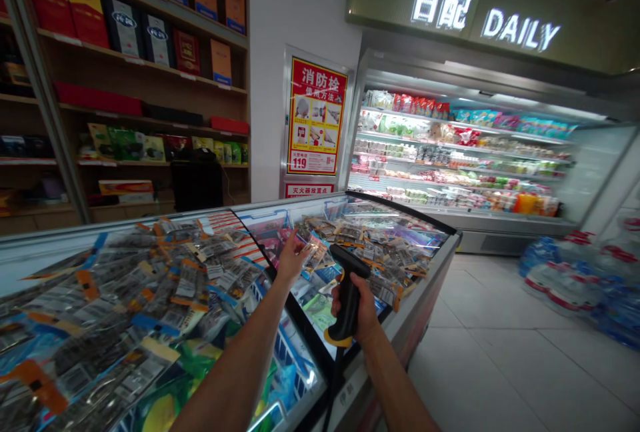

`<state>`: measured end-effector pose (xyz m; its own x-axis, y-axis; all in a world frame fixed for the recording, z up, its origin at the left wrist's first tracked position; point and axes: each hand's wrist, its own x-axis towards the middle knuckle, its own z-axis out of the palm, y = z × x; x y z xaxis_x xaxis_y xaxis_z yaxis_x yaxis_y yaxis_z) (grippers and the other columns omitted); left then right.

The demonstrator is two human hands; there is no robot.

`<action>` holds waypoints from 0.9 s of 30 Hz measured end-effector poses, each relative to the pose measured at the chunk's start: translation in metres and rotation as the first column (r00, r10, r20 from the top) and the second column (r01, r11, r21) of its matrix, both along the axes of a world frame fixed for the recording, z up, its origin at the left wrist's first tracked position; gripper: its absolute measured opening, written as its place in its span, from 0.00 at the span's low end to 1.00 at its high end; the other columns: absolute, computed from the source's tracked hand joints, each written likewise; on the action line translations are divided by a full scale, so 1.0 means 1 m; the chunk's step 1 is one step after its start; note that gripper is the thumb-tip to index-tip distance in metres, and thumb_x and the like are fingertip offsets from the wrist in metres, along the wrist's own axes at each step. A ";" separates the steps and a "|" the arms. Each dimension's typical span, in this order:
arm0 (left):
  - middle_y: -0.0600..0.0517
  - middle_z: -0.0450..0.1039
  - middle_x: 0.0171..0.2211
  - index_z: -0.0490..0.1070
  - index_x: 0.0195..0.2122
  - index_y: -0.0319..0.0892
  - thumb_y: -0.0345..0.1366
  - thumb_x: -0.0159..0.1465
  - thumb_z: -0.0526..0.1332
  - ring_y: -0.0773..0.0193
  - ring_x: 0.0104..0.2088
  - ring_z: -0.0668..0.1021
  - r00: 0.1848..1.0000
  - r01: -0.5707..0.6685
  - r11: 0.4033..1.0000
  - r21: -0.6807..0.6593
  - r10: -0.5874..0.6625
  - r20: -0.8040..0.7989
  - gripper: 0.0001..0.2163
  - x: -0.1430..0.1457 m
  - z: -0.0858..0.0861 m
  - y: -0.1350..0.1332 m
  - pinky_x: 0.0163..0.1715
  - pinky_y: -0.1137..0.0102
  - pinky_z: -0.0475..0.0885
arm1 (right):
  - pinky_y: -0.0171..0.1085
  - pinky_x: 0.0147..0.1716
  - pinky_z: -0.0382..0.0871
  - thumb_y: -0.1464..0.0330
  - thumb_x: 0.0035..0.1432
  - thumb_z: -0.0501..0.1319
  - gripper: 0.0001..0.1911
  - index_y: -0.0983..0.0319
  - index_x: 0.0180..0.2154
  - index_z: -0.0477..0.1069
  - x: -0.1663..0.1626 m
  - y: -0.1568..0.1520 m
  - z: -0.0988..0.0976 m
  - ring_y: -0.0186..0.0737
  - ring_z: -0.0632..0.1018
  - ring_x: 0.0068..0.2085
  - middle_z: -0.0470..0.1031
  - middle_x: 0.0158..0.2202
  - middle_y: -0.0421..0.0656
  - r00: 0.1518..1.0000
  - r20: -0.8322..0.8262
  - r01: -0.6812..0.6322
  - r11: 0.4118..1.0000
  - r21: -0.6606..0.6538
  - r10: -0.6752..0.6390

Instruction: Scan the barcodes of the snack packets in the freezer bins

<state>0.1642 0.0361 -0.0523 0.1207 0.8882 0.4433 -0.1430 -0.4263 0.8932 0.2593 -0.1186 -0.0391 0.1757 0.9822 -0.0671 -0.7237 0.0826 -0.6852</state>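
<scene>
My right hand (366,309) is wrapped round the grip of a black and yellow barcode scanner (349,302), its head tipped up and to the left and its cable hanging down. To the left, my left hand (292,259) has its fingers closed at the edge of a small clear snack packet (316,252), over the glass top of the freezer. Beyond both hands lies a spread of similar packets (373,239) with orange ends. Another large pile of barcoded packets (190,282) covers the glass on the left.
Frozen bags and blue baskets show through the chest freezer (430,279) glass. Behind stand a shelf of boxed goods (150,39), a red fire-hydrant notice (319,115) and a lit refrigerated display (465,209). Bottled-water packs (565,282) sit on the floor at right.
</scene>
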 end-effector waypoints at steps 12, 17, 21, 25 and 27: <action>0.58 0.68 0.23 0.60 0.51 0.43 0.24 0.44 0.59 0.71 0.27 0.71 0.999 0.001 1.000 0.012 0.000 -0.054 0.30 -0.005 0.008 0.001 0.35 0.72 0.65 | 0.30 0.12 0.58 0.58 0.41 0.58 0.15 0.64 0.26 0.65 0.001 0.001 -0.004 0.30 0.66 0.13 0.68 0.14 0.39 0.999 0.015 -0.031 0.999 0.018 0.031; 0.58 0.68 0.24 0.58 0.52 0.43 0.25 0.45 0.58 0.71 0.27 0.71 0.998 0.022 1.000 0.006 -0.022 -0.064 0.30 -0.004 0.008 -0.001 0.33 0.73 0.65 | 0.30 0.12 0.58 0.59 0.41 0.58 0.14 0.63 0.25 0.64 0.001 0.001 -0.004 0.31 0.66 0.13 0.68 0.14 0.39 0.999 0.006 -0.041 0.998 0.044 0.041; 0.56 0.69 0.25 0.59 0.51 0.44 0.26 0.48 0.55 0.69 0.28 0.71 0.954 -0.135 0.988 0.081 0.152 -0.259 0.27 -0.010 0.017 -0.005 0.34 0.71 0.64 | 0.30 0.13 0.59 0.59 0.41 0.58 0.14 0.63 0.26 0.64 0.001 0.001 -0.003 0.30 0.66 0.13 0.68 0.15 0.39 1.000 0.009 -0.009 0.999 0.032 0.008; 0.53 0.71 0.29 0.60 0.51 0.47 0.28 0.50 0.53 0.62 0.32 0.72 0.719 -0.385 0.910 0.153 0.400 -0.569 0.25 -0.031 0.028 -0.011 0.36 0.68 0.63 | 0.29 0.12 0.58 0.59 0.40 0.59 0.13 0.63 0.26 0.63 0.001 0.001 -0.001 0.31 0.66 0.13 0.68 0.14 0.38 1.000 -0.008 0.009 1.000 0.000 -0.009; 0.52 0.72 0.31 0.63 0.49 0.48 0.27 0.50 0.52 0.59 0.35 0.72 0.629 -0.466 0.868 0.174 0.463 -0.625 0.23 -0.049 0.027 -0.012 0.39 0.64 0.61 | 0.29 0.12 0.57 0.59 0.40 0.59 0.14 0.63 0.25 0.63 0.000 0.001 0.000 0.30 0.66 0.13 0.67 0.13 0.38 1.000 -0.014 0.016 1.000 -0.011 -0.016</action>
<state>0.1148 0.0241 -0.0251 -0.0617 0.9070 0.4165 0.6651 -0.2738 0.6948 0.2597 -0.1178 -0.0389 0.1902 0.9785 -0.0802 -0.7322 0.0870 -0.6756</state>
